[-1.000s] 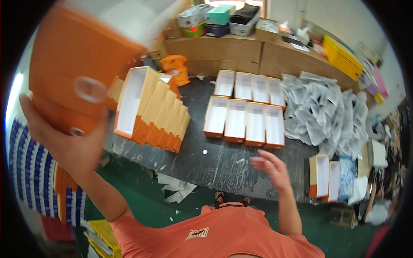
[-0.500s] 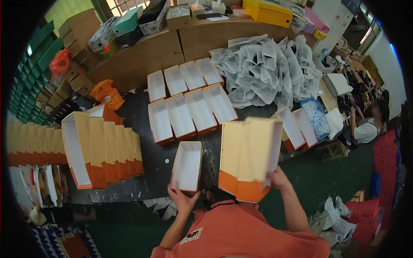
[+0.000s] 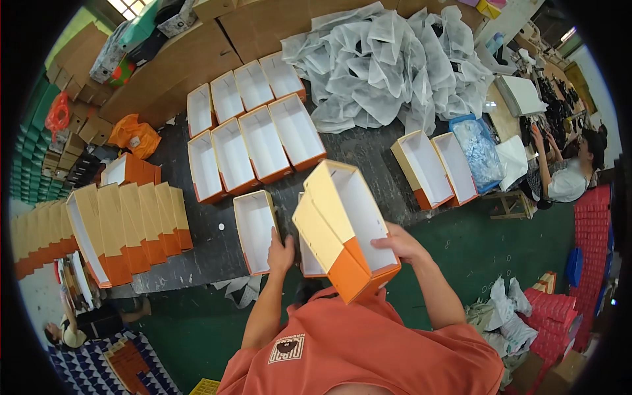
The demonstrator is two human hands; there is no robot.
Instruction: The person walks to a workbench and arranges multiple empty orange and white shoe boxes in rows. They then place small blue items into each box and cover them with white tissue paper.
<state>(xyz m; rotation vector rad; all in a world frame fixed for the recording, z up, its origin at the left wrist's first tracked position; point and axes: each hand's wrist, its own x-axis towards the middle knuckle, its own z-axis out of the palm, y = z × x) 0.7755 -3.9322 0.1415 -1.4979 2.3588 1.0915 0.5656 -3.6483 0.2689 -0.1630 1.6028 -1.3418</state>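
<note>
My right hand (image 3: 400, 243) grips a stack of nested open shoe boxes (image 3: 342, 260), cream above and orange below, with the thumb inside the white-lined front one. They are held tilted in front of my chest. My left hand (image 3: 282, 251) is closed on the right wall of a single open shoe box (image 3: 255, 230) on the dark table. Between them another open box (image 3: 309, 255) stands on the table, mostly hidden by the held stack. Beyond, several open boxes (image 3: 264, 143) stand in two rows.
Nested boxes (image 3: 125, 230) stand at the left. A heap of whitish wrapping sheets (image 3: 388, 69) lies at the back. Two open boxes (image 3: 424, 170) and a blue tray of small packets (image 3: 477, 155) are on the right. Another person (image 3: 567, 168) sits farther right.
The held stack has tilted and swung left. My left hand has moved from the single box's near end to its right wall. Another box now shows beside it. The view has shifted.
</note>
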